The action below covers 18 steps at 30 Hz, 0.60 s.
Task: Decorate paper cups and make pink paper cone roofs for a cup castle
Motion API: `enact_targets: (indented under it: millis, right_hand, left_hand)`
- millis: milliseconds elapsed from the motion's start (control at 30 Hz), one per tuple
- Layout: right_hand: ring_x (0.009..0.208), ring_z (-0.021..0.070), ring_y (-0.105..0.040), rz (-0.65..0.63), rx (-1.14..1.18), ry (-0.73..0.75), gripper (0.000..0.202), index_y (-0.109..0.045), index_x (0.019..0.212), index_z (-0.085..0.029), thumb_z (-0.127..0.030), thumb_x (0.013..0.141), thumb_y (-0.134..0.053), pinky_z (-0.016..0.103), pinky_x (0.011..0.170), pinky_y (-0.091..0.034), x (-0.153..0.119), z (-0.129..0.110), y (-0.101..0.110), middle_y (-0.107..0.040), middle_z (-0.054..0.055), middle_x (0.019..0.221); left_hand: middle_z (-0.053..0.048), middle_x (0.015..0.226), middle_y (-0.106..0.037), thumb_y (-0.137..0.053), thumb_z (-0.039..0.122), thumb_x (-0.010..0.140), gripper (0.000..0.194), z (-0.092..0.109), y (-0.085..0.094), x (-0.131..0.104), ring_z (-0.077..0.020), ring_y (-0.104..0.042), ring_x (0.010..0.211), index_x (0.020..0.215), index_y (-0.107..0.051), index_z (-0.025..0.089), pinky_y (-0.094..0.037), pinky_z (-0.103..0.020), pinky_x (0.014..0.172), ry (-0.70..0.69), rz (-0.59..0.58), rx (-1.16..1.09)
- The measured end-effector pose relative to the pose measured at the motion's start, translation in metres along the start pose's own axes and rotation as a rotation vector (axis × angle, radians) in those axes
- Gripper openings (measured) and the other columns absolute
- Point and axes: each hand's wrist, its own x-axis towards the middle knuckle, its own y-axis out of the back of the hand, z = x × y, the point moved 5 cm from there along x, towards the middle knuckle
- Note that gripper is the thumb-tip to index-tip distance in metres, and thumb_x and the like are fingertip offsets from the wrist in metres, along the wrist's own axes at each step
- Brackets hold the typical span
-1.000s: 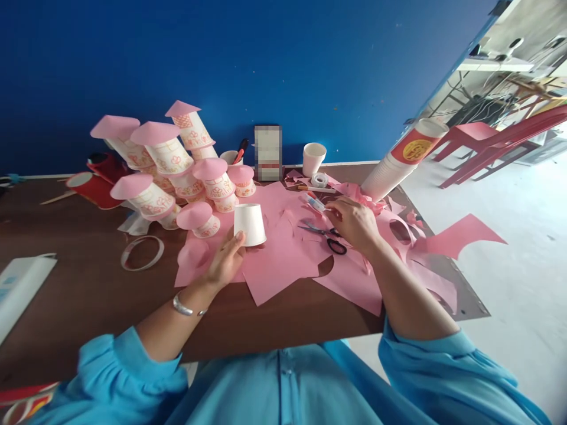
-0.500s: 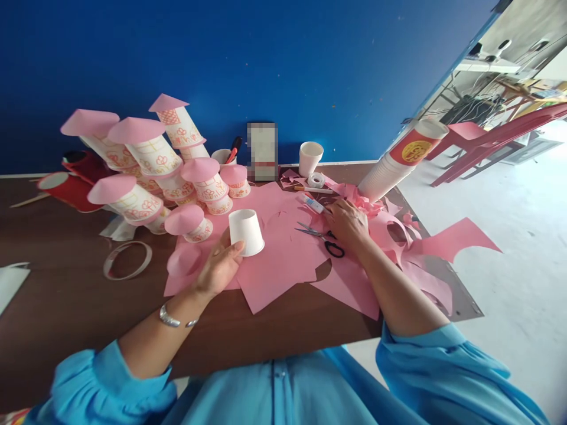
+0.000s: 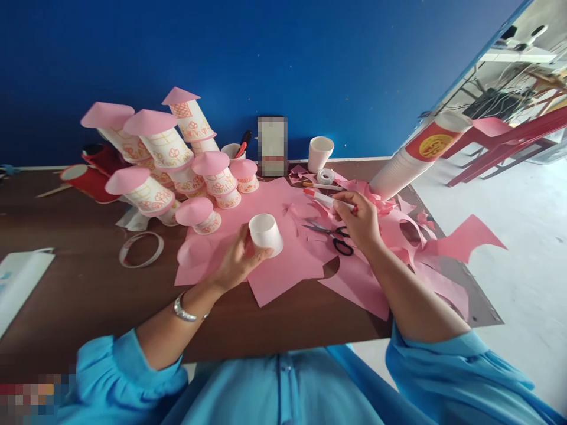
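Note:
My left hand (image 3: 239, 260) is wrapped round a plain white paper cup (image 3: 266, 235), held upside down or upright, I cannot tell which, over the pink paper (image 3: 283, 271). Between the fingers of my right hand (image 3: 361, 221) is a white marker with red ends (image 3: 322, 198), raised above the paper. Scissors with black handles (image 3: 342, 247) lie just below that hand. To the left of the cup stand several decorated cup towers (image 3: 168, 147) with pink cone roofs.
A tall stack of cups (image 3: 398, 168) leans at the right among pink scraps. Behind are a white cup (image 3: 319, 154), a tape roll (image 3: 325, 176) and a cup with a red-and-black tool. A paper ring (image 3: 140, 250) lies left; a red chair (image 3: 500, 139) stands beyond the table.
My right hand has lifted off the table with the red-and-white marker. My left hand has tilted the cup, showing more of its top. The whole view has shifted slightly.

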Motion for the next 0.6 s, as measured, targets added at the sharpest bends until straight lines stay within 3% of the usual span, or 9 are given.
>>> enact_targets:
  millis: [100, 167, 300, 433, 500, 600]
  right_hand:
    - [0.057, 0.0144, -0.057, -0.102, 0.443, -0.090, 0.021, -0.068, 0.091, -0.023, -0.041, 0.082, -0.075, 0.030, 0.059, -0.048, -0.010, -0.004, -0.017, -0.062, -0.004, 0.064]
    - [0.055, 0.0131, -0.056, -0.164, 0.608, -0.150, 0.025, -0.068, 0.089, -0.024, -0.042, 0.077, -0.081, 0.029, 0.056, -0.047, -0.016, -0.008, -0.026, -0.061, -0.004, 0.064]
    - [0.054, 0.0135, -0.055, -0.289, 0.728, -0.206, 0.031, -0.069, 0.086, -0.025, -0.047, 0.074, -0.086, 0.030, 0.055, -0.048, -0.027, -0.016, -0.037, -0.060, -0.005, 0.062]
    - [0.053, 0.0147, -0.057, -0.408, 0.750, -0.225, 0.029, -0.074, 0.085, -0.024, -0.046, 0.074, -0.088, 0.031, 0.055, -0.050, -0.041, -0.021, -0.047, -0.063, -0.003, 0.058]
    - [0.054, 0.0146, -0.059, -0.481, 0.734, -0.237, 0.027, -0.076, 0.087, -0.022, -0.044, 0.076, -0.088, 0.031, 0.057, -0.051, -0.048, -0.022, -0.052, -0.065, -0.002, 0.059]
    - [0.055, 0.0141, -0.060, -0.585, 0.701, -0.252, 0.022, -0.078, 0.089, -0.021, -0.040, 0.079, -0.086, 0.030, 0.058, -0.051, -0.056, -0.026, -0.057, -0.066, -0.002, 0.059]
  left_hand:
    - [-0.012, 0.126, -0.068, -0.077, 0.043, 0.084, 0.055, 0.008, -0.002, 0.002, -0.0309, -0.065, 0.114, 0.131, -0.056, 0.023, -0.051, -0.046, 0.100, -0.070, 0.002, 0.166]
    - [-0.013, 0.132, -0.067, -0.079, 0.040, 0.084, 0.057, 0.015, -0.004, 0.002, -0.0319, -0.064, 0.119, 0.133, -0.056, 0.023, -0.049, -0.047, 0.104, -0.137, 0.017, 0.256]
    - [-0.016, 0.143, -0.061, -0.083, 0.041, 0.080, 0.074, 0.023, -0.007, -0.002, -0.0348, -0.058, 0.131, 0.145, -0.049, 0.024, -0.046, -0.051, 0.111, -0.252, 0.029, 0.306]
    - [-0.020, 0.148, -0.055, -0.083, 0.049, 0.080, 0.092, 0.039, -0.001, -0.013, -0.0364, -0.053, 0.136, 0.155, -0.038, 0.023, -0.042, -0.054, 0.114, -0.460, 0.100, 0.320]
    - [-0.018, 0.137, -0.063, -0.082, 0.050, 0.081, 0.085, 0.049, 0.000, -0.019, -0.0344, -0.060, 0.125, 0.151, -0.043, 0.022, -0.047, -0.052, 0.107, -0.549, 0.105, 0.368]
    - [-0.009, 0.107, -0.075, -0.077, 0.035, 0.089, 0.047, 0.059, -0.003, -0.026, -0.0255, -0.069, 0.095, 0.132, -0.062, 0.025, -0.055, -0.043, 0.089, -0.643, 0.057, 0.446]
